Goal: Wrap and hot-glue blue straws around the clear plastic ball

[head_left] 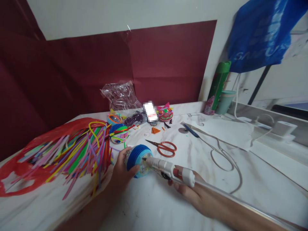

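My left hand (pixel 124 170) is closed around a clear ball partly covered with dark and light blue pipe cleaners (pixel 139 157). In my right hand (pixel 190 189) is a white hot glue gun (pixel 165 165), a clear glue stick trailing from its back. The gun's nozzle points left at the uncovered side of the ball; whether it touches cannot be made out. Just beyond lie scissors with red handles (pixel 167 149). To the left of the ball, many coloured pipe cleaners (pixel 79 149) spread over a red plastic bag (pixel 14 189).
Decorated balls (pixel 119 133) and a pink-eared one (pixel 165 113) stand at the back, near a crumpled clear bag (pixel 121 94). On the right lie a blue-handled tool (pixel 191 131) with a looped cord (pixel 237 170) and a white sheet (pixel 226 131). A green spray can (pixel 219 85) stands behind.
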Demonstrator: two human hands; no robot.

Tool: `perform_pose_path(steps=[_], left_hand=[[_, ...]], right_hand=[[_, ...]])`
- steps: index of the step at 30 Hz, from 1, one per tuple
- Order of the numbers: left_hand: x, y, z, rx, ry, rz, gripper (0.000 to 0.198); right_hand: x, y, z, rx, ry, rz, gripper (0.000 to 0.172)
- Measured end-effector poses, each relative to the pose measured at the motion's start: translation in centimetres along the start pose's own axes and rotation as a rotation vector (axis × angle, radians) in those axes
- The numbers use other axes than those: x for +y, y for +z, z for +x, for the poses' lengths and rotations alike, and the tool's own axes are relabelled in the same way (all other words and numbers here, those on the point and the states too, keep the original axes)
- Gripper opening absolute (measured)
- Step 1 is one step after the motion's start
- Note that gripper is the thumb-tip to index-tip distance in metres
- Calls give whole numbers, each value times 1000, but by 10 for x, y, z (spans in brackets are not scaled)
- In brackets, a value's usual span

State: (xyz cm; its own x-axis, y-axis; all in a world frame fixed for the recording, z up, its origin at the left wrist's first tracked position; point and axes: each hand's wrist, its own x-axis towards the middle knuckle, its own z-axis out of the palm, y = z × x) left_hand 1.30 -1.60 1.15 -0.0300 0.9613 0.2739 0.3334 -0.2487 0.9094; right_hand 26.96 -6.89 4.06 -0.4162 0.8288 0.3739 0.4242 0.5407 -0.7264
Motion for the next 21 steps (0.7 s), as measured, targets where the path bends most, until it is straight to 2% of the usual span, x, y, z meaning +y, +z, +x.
perform_pose_path(steps=[21], left_hand=[[7, 4, -2, 14, -15, -49, 68]], right_hand=[[-4, -1, -1, 60, -63, -48, 23]])
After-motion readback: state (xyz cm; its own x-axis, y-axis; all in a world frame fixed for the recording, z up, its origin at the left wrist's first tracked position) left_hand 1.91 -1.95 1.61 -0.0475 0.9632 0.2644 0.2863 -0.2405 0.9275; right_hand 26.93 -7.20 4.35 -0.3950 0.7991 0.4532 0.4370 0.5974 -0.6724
